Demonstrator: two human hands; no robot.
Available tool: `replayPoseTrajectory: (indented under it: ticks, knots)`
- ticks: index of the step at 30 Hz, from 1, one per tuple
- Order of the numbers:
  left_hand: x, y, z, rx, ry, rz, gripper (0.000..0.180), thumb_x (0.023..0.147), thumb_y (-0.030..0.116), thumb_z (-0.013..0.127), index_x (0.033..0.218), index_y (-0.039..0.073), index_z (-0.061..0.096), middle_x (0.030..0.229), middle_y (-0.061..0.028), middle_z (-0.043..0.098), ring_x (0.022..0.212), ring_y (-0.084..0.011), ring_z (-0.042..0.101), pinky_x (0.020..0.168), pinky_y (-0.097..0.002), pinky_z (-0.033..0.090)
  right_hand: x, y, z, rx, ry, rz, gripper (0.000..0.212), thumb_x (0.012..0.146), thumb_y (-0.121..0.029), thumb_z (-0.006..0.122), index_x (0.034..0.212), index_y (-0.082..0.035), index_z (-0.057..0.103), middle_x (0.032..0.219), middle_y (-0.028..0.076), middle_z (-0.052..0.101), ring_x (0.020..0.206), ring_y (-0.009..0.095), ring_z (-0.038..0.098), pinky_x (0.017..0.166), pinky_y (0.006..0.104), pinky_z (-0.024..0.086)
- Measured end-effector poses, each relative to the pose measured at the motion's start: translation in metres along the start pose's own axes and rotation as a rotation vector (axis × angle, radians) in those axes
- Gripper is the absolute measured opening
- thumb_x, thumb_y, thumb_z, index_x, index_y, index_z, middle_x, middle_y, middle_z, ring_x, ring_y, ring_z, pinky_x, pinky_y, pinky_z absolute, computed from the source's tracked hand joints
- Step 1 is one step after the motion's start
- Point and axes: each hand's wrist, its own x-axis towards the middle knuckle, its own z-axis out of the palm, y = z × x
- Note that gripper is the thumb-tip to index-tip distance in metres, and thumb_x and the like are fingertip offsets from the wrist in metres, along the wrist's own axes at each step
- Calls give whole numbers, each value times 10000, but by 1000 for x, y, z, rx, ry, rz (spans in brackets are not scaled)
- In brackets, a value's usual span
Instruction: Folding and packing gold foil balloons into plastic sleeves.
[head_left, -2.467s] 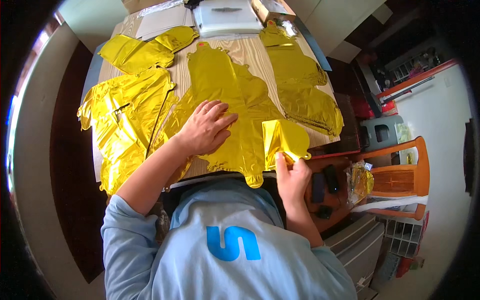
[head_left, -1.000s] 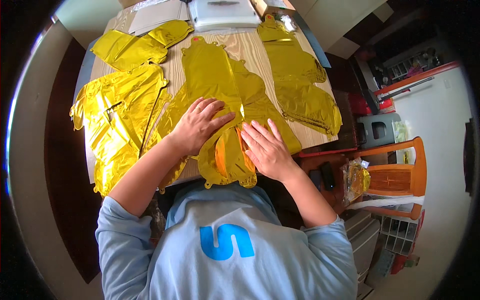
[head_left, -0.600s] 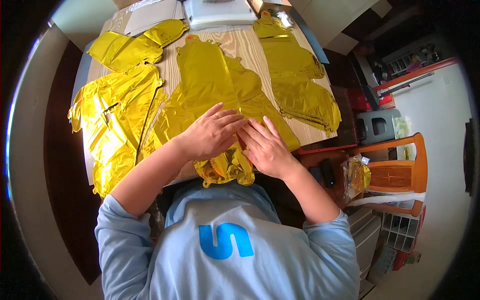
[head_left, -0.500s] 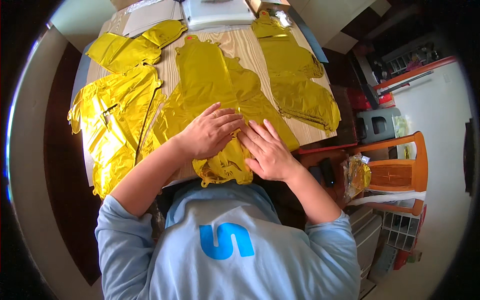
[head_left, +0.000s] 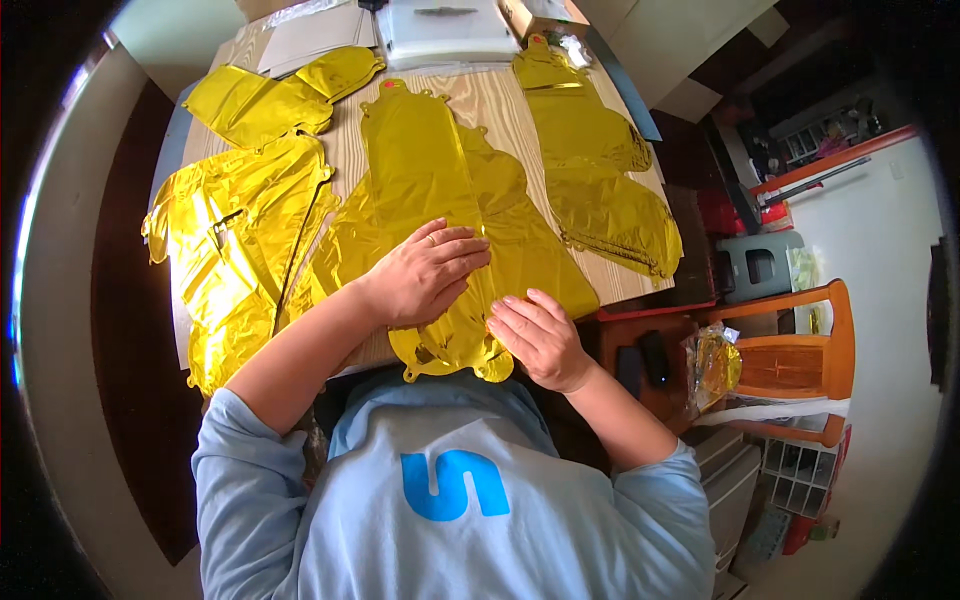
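Observation:
A flat gold foil balloon point(head_left: 420, 150) lies in front of me, folded over in layers, its scalloped lower end at the table's near edge. My left hand point(head_left: 430, 273) rests palm down on its middle, fingers stretched out. At its lower right edge is my right hand point(head_left: 542, 340), fingers extended and lying on the foil, gripping nothing that I can see. To the left spreads a wrinkled gold foil balloon point(head_left: 235, 230) with a dark slit line. Another gold foil piece point(head_left: 250, 105) lies beyond it, and a further flat gold foil balloon point(head_left: 585, 130) is on the right.
At the far side of the wooden table point(head_left: 487, 100) are a stack of clear plastic sheets point(head_left: 445, 35), grey cards point(head_left: 318, 42) and a cardboard box point(head_left: 545, 15). A wooden chair point(head_left: 785, 365) holding a clear bag with gold foil point(head_left: 715, 365) stands right, near a grey stool point(head_left: 760, 268).
My right hand has slid right and toward me, away from my left hand, uncovering more of the balloon's lower part. The left hand stays nearly in place. The view has shifted slightly.

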Motion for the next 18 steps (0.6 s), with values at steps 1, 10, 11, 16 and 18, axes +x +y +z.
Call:
replayPoseTrajectory:
  ticks: [1,10,11,16,18]
  knots:
    - [-1,-3,1,-84,8,-20,467,901,134,622,1357,41,576,1390,-133,587,1312,-317,517,1150,-510,349,3,1,-3,13,-11,-7,278,930,-128,545,1133,-21,701,1196,139,694,1128,277,648,1071,466,439]
    - [-4,-42,-21,133,173,-208,478,880,215,692,1319,58,588,1398,-189,544,1341,-412,463,1153,-542,326,68,28,-64,458,-340,252,571,765,-108,640,1327,-16,598,1146,149,682,1059,323,641,995,450,491]
    - [-6,-46,-17,107,151,-242,464,887,243,683,1308,67,600,1417,-178,521,1358,-405,440,1164,-541,313,77,43,-59,568,-229,362,526,799,-148,657,1306,-17,606,1110,172,683,1028,329,648,953,453,508]
    - [-6,-49,-9,104,149,-236,469,878,237,690,1305,65,601,1392,-168,536,1347,-401,451,1168,-539,312,133,138,-7,40,-125,781,411,844,-299,751,1117,1,686,1005,188,727,891,329,708,790,434,571]
    - [-6,-46,-13,100,150,-246,467,879,235,690,1304,65,600,1391,-167,536,1348,-400,451,1168,-537,315,150,152,1,9,-343,830,362,835,-297,754,1048,-8,709,951,183,732,880,331,712,779,431,569]
